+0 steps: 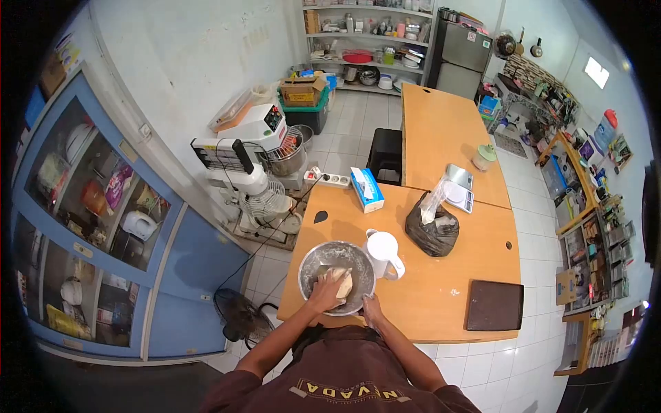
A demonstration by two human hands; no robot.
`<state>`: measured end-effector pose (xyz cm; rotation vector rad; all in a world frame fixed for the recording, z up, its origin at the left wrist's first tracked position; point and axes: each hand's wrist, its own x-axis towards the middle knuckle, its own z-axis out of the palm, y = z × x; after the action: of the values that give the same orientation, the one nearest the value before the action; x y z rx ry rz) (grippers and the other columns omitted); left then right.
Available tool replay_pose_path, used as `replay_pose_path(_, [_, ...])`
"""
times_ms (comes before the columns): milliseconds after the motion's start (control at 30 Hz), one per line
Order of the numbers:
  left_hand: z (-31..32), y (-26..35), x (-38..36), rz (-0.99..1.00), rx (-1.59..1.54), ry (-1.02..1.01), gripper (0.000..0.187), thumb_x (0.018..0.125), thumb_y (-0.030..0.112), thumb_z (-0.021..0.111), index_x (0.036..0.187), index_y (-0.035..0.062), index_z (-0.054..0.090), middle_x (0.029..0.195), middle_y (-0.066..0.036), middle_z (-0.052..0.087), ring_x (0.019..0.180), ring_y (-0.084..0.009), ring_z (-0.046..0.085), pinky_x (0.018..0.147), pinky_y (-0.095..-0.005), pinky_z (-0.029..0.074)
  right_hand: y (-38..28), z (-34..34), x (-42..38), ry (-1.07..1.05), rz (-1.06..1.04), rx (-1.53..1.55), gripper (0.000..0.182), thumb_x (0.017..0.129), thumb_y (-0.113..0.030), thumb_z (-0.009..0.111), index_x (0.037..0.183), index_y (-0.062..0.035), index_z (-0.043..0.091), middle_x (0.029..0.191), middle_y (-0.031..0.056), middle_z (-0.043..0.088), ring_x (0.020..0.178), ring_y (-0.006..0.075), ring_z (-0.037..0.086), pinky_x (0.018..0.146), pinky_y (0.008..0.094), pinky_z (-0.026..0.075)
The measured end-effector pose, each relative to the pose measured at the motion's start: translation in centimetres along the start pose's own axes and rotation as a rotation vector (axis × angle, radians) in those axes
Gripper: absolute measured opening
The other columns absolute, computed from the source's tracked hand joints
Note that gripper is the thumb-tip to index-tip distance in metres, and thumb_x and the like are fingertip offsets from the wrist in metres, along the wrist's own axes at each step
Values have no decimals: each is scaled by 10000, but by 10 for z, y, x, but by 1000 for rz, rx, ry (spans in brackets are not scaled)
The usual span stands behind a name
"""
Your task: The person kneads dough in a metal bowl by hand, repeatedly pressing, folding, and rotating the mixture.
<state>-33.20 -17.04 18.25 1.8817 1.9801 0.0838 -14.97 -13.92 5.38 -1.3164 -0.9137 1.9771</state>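
A metal bowl [328,250] with a floury inner wall stands at the near left part of the wooden table. Inside it lies a pale lump of dough [347,285], partly covered by my left hand [329,289], whose fingers press over its top and left side. My right hand [372,310] is closed on the bowl's near right rim, with its fingers partly hidden. Touching or very near the bowl's right side is a white pitcher [383,249], upright, its handle toward the right.
On the table [420,303] are a tissue box [367,189], a black plastic bag [432,233], a scale [457,195], a lidded jar [484,157] and a dark tray [495,305]. A power strip [327,179] lies at the far left edge. A fan [241,316] stands left.
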Motion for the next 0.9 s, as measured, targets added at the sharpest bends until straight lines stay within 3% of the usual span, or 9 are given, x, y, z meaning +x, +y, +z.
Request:
replay_pose_path(33, [-1, 0, 2, -13, 0, -26, 1108, 725, 380, 861, 1600, 171, 214, 1477, -328, 389, 1274, -587, 454, 1040, -581, 457, 2, -1, 3, -1, -32, -26, 336, 1011, -133, 437, 1275, 24, 575, 1111, 178, 673, 831, 261, 702, 639, 393, 604])
replay_pose_path(133, [-3, -13, 7, 11, -200, 75, 1151, 681, 391, 880, 1558, 17, 234, 1421, -314, 477, 1268, -518, 505, 1038, -560, 462, -10, -1, -5, -33, 123, -35, 343, 1004, -112, 440, 1323, 9, 478, 1135, 187, 653, 932, 332, 717, 763, 509, 643])
replay_pose_path(167, [-4, -16, 9, -32, -219, 26, 1072, 702, 428, 850, 1498, -54, 318, 1384, -307, 525, 1266, -449, 541, 1034, -522, 468, -9, -1, -7, -36, 105, -39, 339, 1003, -109, 443, 1318, 10, 484, 1124, 186, 656, 944, 334, 715, 773, 517, 639])
replay_pose_path(367, [-27, -39, 24, 4, -199, -354, 836, 708, 410, 829, 1364, -29, 555, 1254, -289, 635, 1157, -419, 622, 1023, -461, 466, -10, 6, -12, -40, 60, -74, 313, 1004, -94, 451, 1287, 19, 525, 1081, 176, 666, 910, 312, 709, 732, 490, 639])
replay_pose_path(467, [21, -71, 27, 146, -155, -211, 892, 747, 550, 755, 1404, -7, 523, 1158, -291, 671, 1067, -467, 655, 929, -522, 516, 33, -9, 18, -21, -82, -105, 305, 1006, -92, 453, 1277, 22, 533, 1075, 171, 666, 839, 286, 704, 670, 444, 637])
replay_pose_path(533, [-1, -48, 16, 41, -136, -211, 884, 759, 567, 734, 1412, 10, 523, 1184, -282, 661, 1096, -466, 638, 950, -522, 505, 58, -17, 33, 3, -153, -158, 301, 1006, -91, 455, 1273, 22, 538, 1072, 166, 666, 814, 271, 696, 665, 416, 628])
replay_pose_path(633, [-22, -20, 2, -25, -56, -176, 866, 773, 580, 709, 1417, 31, 526, 1260, -265, 621, 1178, -458, 584, 994, -531, 472, 24, -7, 13, 36, 4, -212, 310, 1006, -94, 459, 1283, 23, 531, 1093, 162, 668, 902, 271, 695, 761, 416, 616])
replay_pose_path(733, [-28, -5, -4, -27, 24, -121, 839, 773, 556, 709, 1415, 47, 528, 1349, -251, 556, 1269, -446, 504, 1039, -545, 430, 3, -2, 2, -3, 41, -20, 329, 1003, -100, 466, 1304, 23, 521, 1105, 162, 671, 986, 272, 680, 855, 408, 581])
replay_pose_path(900, [12, -23, 10, 89, -36, 51, 807, 754, 503, 735, 1398, 65, 526, 1415, -238, 499, 1324, -440, 451, 1057, -547, 417, -1, 3, -4, 76, -26, -48, 399, 989, -135, 507, 1362, 3, 539, 1170, 160, 673, 1052, 259, 644, 861, 376, 540])
